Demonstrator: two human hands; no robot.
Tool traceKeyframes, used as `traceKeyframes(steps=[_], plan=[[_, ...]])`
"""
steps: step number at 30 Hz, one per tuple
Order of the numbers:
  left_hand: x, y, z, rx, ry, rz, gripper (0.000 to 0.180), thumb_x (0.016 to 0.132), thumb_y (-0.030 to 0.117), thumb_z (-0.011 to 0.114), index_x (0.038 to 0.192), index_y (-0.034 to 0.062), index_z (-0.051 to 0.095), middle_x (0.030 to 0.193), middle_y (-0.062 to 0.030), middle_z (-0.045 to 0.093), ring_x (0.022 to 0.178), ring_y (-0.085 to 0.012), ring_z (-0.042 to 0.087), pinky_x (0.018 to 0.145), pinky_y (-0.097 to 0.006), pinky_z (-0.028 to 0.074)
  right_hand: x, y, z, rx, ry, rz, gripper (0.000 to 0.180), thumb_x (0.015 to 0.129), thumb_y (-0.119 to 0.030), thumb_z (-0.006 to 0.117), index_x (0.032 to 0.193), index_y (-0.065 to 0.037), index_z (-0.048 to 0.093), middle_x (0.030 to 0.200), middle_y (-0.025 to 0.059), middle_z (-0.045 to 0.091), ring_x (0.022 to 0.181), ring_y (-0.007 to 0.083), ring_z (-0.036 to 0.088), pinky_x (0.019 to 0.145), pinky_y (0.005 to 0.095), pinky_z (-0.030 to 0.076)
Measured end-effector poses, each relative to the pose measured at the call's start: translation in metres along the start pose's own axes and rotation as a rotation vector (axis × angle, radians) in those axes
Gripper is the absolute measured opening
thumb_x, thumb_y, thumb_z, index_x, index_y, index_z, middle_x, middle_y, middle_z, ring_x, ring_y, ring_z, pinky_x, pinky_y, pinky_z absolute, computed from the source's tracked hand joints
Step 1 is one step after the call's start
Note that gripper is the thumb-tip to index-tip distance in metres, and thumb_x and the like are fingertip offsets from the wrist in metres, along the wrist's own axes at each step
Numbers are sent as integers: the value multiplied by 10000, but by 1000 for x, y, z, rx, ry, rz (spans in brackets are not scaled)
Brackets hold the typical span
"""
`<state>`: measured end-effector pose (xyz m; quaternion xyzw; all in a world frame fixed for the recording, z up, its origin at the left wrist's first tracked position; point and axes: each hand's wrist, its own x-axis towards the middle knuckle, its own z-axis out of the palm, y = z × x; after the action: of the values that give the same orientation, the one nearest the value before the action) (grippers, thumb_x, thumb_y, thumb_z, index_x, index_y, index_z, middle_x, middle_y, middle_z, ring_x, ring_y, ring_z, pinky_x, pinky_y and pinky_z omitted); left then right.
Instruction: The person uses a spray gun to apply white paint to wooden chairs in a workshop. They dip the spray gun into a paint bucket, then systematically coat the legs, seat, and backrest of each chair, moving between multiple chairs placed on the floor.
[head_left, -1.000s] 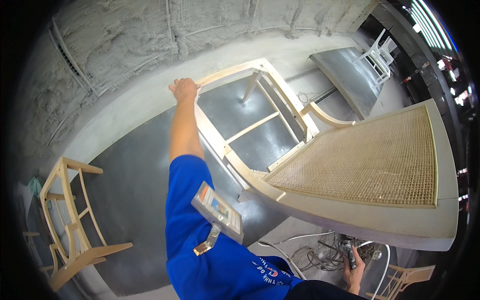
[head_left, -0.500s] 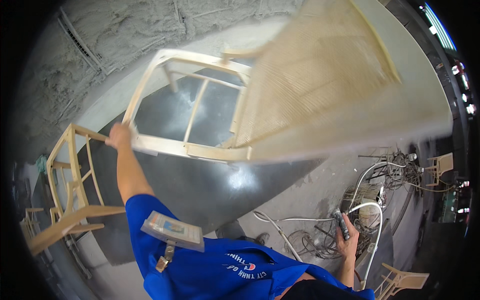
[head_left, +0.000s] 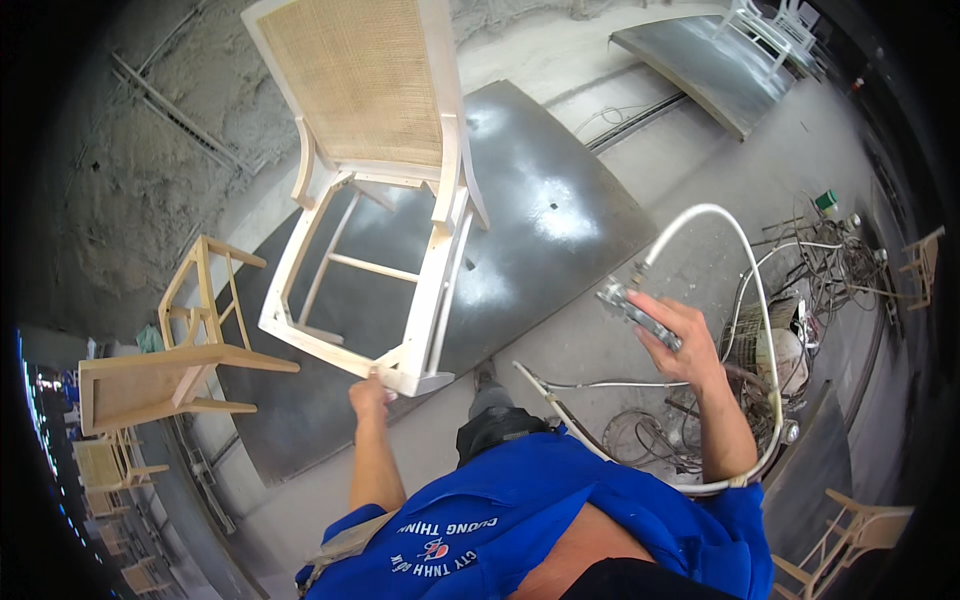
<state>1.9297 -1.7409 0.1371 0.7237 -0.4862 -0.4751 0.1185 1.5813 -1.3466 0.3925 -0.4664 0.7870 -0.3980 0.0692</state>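
1. Chair (head_left: 385, 165), pale wood, woven back panel (head_left: 345, 85), open seat frame: stood upright on the dark desk (head_left: 520, 270), ahead and somewhat to the person's left.
2. Change of position: the back, formerly pointing to the person's right, had swung round to the far side; the seat's front rail (head_left: 325, 345) now faced the person.
3. Left hand (head_left: 371, 396): grasped the front rail near its right-hand corner; earlier it had reached out across to the frame's far left.
4. Right hand (head_left: 690, 335): clasped a grey spray tool (head_left: 652, 322), raised from its earlier low place by the hip, apart from the chair.
5. White hose (head_left: 752, 270): arched over the right forearm, one end close by the spray tool; the joint could not be made out.
6. Bearing on the work, as judged: the turn had presented the front and right side of the seat frame to the spray tool. Whether anything was spraying could not be told.
7. Second chair (head_left: 190, 372), bare wood: beside the desk's left end.
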Motion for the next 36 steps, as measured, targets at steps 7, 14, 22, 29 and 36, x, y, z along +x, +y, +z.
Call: traceKeyframes(steps=[7, 14, 22, 29, 36], plan=[[-57, 42, 78, -324, -161, 47, 363, 1082, 283, 549, 916, -36, 602, 706, -78, 591, 511, -173, 549, 431, -330, 472, 54, 34, 18, -202, -208, -138, 634, 839, -91, 747, 1415, -323, 619, 863, 107, 683, 749, 338, 659, 694, 425, 547], [-53, 70, 92, -245, -196, 43, 355, 1089, 284, 531, 887, -5, 579, 662, -57, 552, 501, -165, 522, 425, -329, 447, 130, 64, 0, -464, -177, -342, 739, 782, -126, 761, 1452, -374, 569, 815, 86, 632, 665, 308, 663, 652, 409, 566], [-57, 82, 108, -286, -272, -27, 299, 1084, 258, 546, 906, 18, 563, 703, -46, 555, 524, -149, 520, 432, -305, 428, 225, -23, -120, -574, 152, -730, 766, 733, 17, 733, 1437, -258, 617, 893, 85, 683, 760, 261, 656, 664, 381, 553], [-109, 124, 208, -434, -404, -27, 249, 1069, 201, 570, 951, -16, 598, 729, -49, 585, 563, -145, 557, 452, -298, 453, 314, -59, -177, -612, 129, -857, 681, 831, 36, 701, 1445, -243, 612, 923, 124, 703, 753, 283, 659, 718, 417, 547], [-153, 181, 327, -577, -474, -19, 259, 1069, 182, 561, 913, -20, 608, 691, -56, 583, 534, -165, 567, 417, -310, 444, 321, 7, -142, -608, -318, -627, 566, 828, -73, 728, 1362, -254, 669, 972, 163, 757, 828, 340, 726, 784, 442, 590]])
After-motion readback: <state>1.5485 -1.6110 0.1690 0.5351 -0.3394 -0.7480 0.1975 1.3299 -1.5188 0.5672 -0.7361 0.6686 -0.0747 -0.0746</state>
